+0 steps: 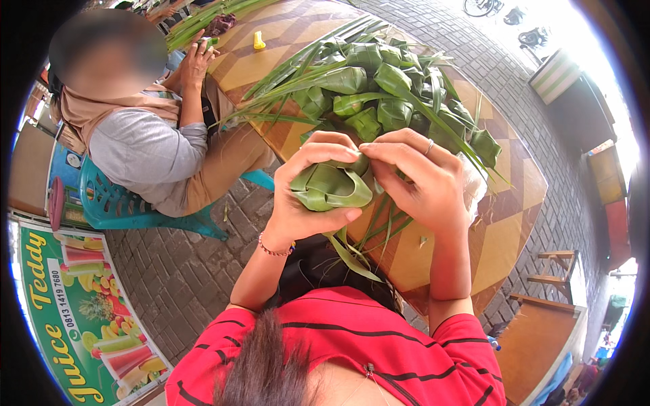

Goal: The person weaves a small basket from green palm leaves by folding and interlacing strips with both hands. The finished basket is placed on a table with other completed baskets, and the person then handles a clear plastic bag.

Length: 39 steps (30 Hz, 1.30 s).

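A partly woven palm-leaf pouch (330, 189) with an open loop on its near side rests in my left hand (304, 188), thumb below it and fingers curled over its top. My right hand (419, 177) pinches the pouch's far right edge, its fingertips close to my left fingertips. Loose leaf strips (355, 259) hang below the pouch toward my lap. Just beyond my hands lies a heap of finished woven leaf pouches (393, 111), with long leaf strips (299, 76) trailing out to the left.
The pouches lie on a table (502, 223) with a brown and yellow pattern. To the left, another person sits on a teal plastic chair (117, 198), holding a small green piece. Also around are a yellow object (259, 40), a wooden bench (533, 340) and a printed banner (91, 314).
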### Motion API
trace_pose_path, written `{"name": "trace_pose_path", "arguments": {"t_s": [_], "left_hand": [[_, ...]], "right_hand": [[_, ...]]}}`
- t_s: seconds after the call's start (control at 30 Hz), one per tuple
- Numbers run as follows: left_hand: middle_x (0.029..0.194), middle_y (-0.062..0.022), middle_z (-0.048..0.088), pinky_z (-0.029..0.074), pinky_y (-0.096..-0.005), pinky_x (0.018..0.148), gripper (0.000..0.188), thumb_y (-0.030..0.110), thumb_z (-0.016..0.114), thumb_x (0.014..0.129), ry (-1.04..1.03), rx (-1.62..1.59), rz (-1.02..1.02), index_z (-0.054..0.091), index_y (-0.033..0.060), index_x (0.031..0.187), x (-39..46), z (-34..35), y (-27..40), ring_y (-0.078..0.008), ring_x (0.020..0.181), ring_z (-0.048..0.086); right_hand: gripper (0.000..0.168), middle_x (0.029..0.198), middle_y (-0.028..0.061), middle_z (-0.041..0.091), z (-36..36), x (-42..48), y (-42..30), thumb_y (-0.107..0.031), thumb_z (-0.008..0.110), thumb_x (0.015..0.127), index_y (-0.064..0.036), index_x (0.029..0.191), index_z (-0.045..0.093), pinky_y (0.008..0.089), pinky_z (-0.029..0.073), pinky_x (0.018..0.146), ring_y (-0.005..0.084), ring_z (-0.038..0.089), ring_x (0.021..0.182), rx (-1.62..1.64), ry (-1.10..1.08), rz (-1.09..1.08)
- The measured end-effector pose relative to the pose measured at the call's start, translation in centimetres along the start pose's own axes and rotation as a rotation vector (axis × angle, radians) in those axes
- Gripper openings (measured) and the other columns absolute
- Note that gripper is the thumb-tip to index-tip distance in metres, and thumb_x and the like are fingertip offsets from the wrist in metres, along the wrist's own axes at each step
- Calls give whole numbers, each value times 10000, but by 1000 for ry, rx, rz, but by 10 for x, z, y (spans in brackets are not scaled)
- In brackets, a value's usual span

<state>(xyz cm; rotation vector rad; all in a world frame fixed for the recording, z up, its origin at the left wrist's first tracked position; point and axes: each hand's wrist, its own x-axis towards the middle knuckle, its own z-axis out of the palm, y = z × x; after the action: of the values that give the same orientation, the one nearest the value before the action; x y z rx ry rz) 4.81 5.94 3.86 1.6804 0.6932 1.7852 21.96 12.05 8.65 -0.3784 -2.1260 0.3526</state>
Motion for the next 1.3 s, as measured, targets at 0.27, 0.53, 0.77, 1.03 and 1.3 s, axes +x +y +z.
{"name": "trace_pose_path", "arguments": {"t_s": [0.27, 0.53, 0.77, 1.03, 1.3], "left_hand": [[1044, -198, 552, 476, -382, 856, 481, 106, 793, 573, 107, 66, 215, 628, 28, 1019, -9, 6, -9, -268, 961, 572], [1117, -188, 531, 449, -361, 877, 534, 103, 829, 563, 33, 152, 174, 610, 49, 1047, -9, 3, -6, -272, 997, 559], [1167, -167, 524, 411, -345, 921, 542, 155, 835, 628, 82, -228, -92, 574, 38, 1088, -11, 4, -9, -237, 1075, 516], [1099, -153, 553, 431, -347, 905, 430, 278, 735, 765, 195, -352, -154, 558, 24, 1063, -12, 10, -12, -215, 1043, 527], [1073, -152, 530, 457, -364, 877, 387, 370, 578, 851, 265, -733, -522, 549, 23, 1020, -13, -1, -6, -238, 985, 537]], "right_hand": [[236, 794, 93, 590, 3, -1, -7, 79, 671, 686, -33, 886, 616, 309, 495, 613, 253, 604, 687, -18, 78, 51], [228, 827, 86, 584, 7, 8, -5, 96, 672, 678, -25, 860, 608, 327, 495, 644, 252, 593, 705, 34, 89, 60], [257, 811, 72, 609, 11, -1, 9, 74, 700, 657, -45, 879, 647, 301, 489, 639, 244, 601, 722, -61, 128, 32], [240, 813, 64, 575, 12, 5, 12, 84, 679, 655, -47, 851, 635, 324, 485, 661, 234, 587, 732, -75, 140, -2], [238, 820, 34, 534, 6, 5, 13, 62, 702, 614, -52, 807, 621, 329, 487, 686, 213, 578, 719, -37, 44, -215]]}}
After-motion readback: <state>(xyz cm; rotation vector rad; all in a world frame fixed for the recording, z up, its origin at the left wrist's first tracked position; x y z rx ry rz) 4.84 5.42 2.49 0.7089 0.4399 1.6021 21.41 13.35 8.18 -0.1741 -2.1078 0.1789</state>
